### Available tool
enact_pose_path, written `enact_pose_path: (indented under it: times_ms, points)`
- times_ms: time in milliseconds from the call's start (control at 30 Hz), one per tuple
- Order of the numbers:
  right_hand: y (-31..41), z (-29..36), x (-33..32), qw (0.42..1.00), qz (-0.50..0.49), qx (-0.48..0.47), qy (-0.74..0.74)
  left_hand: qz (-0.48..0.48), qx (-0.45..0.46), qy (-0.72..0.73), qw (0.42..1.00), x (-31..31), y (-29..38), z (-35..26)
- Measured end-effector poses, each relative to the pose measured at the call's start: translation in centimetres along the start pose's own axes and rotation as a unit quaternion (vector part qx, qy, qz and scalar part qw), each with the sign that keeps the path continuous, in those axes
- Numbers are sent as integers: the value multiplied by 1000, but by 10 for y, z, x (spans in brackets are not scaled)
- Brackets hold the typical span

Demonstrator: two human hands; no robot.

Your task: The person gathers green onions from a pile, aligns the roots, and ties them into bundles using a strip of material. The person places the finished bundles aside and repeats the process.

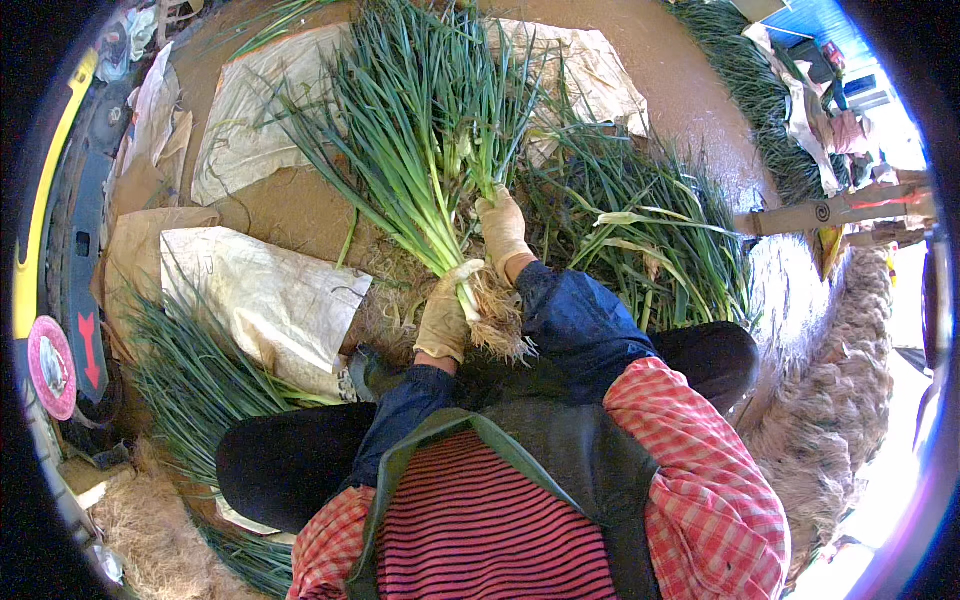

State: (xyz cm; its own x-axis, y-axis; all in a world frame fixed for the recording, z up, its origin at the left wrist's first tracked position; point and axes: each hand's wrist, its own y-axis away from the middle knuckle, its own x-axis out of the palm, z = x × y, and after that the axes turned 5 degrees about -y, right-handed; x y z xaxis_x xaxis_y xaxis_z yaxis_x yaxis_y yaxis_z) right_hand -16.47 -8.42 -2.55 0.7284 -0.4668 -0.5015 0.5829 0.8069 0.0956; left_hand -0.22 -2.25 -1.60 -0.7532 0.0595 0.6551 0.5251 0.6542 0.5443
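A thick bunch of green onions (420,217) fans out ahead of me, its dark leaves pointing away and its pale bases towards my lap. My left hand (442,322), in a tan work glove, is closed around the white stalks just above the roots. Tangled brown roots (501,319) hang out beside that glove. Higher up and to the right, my right hand (501,229), gloved too, grips green stalks at the bunch's right side. Its fingertips are partly hidden by the stalks.
More green onions (637,225) lie heaped at the right, others (202,382) at the left by my knee. A pale woven sack (262,289) lies at the left front. A wooden post (825,214) juts in from the right. Farther back, another onion pile (742,97) lines the floor.
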Motion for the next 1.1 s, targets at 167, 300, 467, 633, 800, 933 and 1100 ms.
enact_pose_path:
  times_ms: [167,300,467,633,800,933,1100]
  points:
    - [3,27,-11,859,93,200,-462,40,-45,123,991,17,5,-9]
    - [2,13,-32,739,233,227,-589,45,-42,127,990,26,14,-17]
    - [6,3,-25,710,246,227,-620,47,-31,139,989,17,3,-10]
    - [35,23,-20,786,152,236,-550,46,-16,153,987,12,-2,-7]
    - [28,35,-29,748,241,221,-577,32,-10,120,992,10,6,-10]
    - [-1,39,-39,806,195,232,-509,66,-45,164,983,16,9,-11]
    - [-12,59,-78,858,151,139,-472,80,-43,193,977,8,-1,1]
